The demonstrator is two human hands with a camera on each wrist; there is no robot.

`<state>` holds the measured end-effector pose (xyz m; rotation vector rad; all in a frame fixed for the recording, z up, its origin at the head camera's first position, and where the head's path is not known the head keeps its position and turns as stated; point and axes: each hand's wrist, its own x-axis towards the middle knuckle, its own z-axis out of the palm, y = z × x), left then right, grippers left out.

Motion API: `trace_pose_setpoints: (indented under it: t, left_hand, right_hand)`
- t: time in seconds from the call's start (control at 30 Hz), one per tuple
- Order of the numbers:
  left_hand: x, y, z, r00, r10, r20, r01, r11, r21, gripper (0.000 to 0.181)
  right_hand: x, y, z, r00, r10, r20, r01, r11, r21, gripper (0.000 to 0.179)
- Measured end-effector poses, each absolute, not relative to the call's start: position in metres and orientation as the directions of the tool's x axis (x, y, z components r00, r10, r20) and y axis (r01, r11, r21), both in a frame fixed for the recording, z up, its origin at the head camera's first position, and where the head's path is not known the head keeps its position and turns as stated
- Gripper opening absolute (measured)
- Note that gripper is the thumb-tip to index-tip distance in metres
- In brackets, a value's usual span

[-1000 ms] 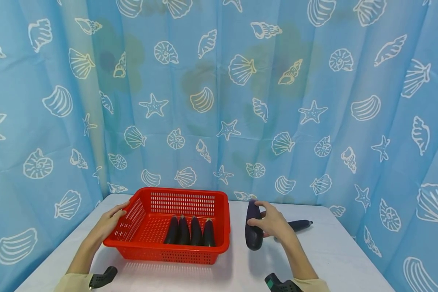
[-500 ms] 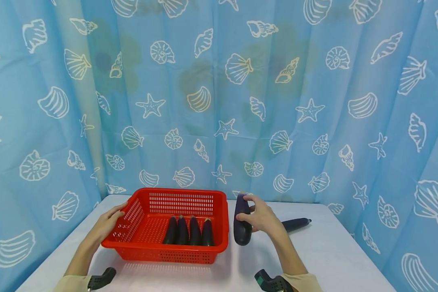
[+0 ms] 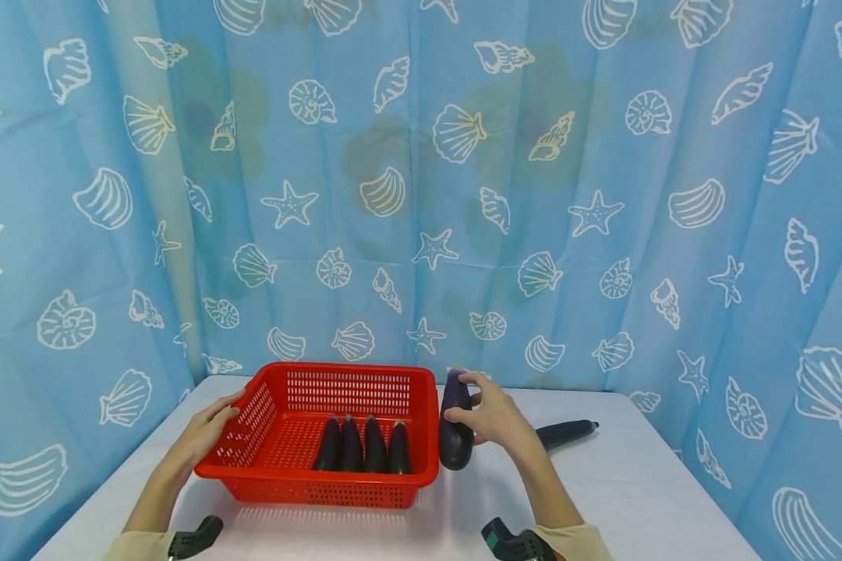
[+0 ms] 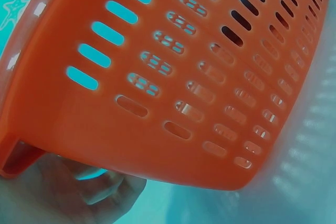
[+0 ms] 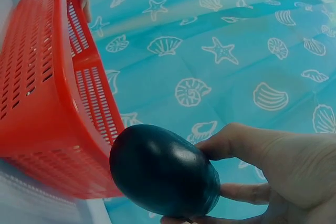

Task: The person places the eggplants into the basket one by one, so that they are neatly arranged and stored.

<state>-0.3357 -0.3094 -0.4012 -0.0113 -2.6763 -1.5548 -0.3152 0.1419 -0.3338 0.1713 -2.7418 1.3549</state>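
Observation:
A red plastic basket (image 3: pixel 267 473) with slotted walls sits on the table, several dark purple eggplants (image 3: pixel 375 446) side by side in its right half. My left hand (image 3: pixel 203 430) holds the basket's left rim; in the left wrist view the fingers (image 4: pixel 107 195) show beside the slotted wall. My right hand (image 3: pixel 497 417) grips another eggplant (image 3: pixel 454 446) between thumb and fingers, roughly upright, just off the basket's right side. The right wrist view shows its rounded end (image 5: pixel 157 169) overlapping the basket wall; whether they touch I cannot tell.
One more eggplant (image 3: pixel 568 433) lies on the white tabletop (image 3: pixel 645 499), behind my right forearm. A blue curtain (image 3: pixel 421 195) printed with shells and starfish hangs along the back and both sides.
My right hand has carried its eggplant leftward, up to the basket's right side. The left hand stays at the left rim, and the eggplants in the basket lie as before.

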Motion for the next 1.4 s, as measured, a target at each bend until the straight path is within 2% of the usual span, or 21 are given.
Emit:
trace_pose_setpoints:
  t: [0.27,0.63,0.97,1.4]
  left_hand:
    - [-0.335,-0.308,-0.402,-0.999,-0.016,0.036,0.025,0.475,0.880,0.055]
    - [-0.336,-0.309,-0.402,-0.999,-0.017,0.036,0.023,0.487,0.873,0.056]
    - [-0.334,-0.309,-0.401,-0.999,-0.013,0.044,0.032,0.487,0.873,0.056]
    - [-0.336,-0.309,-0.400,-0.999,-0.016,0.040,0.027,0.487,0.873,0.055]
  right_hand:
    - [-0.316,0.128,-0.333,-0.980,-0.134,0.146,-0.196,0.552,-0.810,0.065]
    - [-0.319,0.099,-0.336,-0.968,-0.216,0.126,-0.231,0.584,-0.778,0.060]
    - [-0.321,0.082,-0.341,-0.959,-0.225,0.174,-0.280,0.639,-0.716,0.060]
    - [-0.318,0.057,-0.349,-0.962,-0.178,0.209,-0.271,0.737,-0.619,0.062]
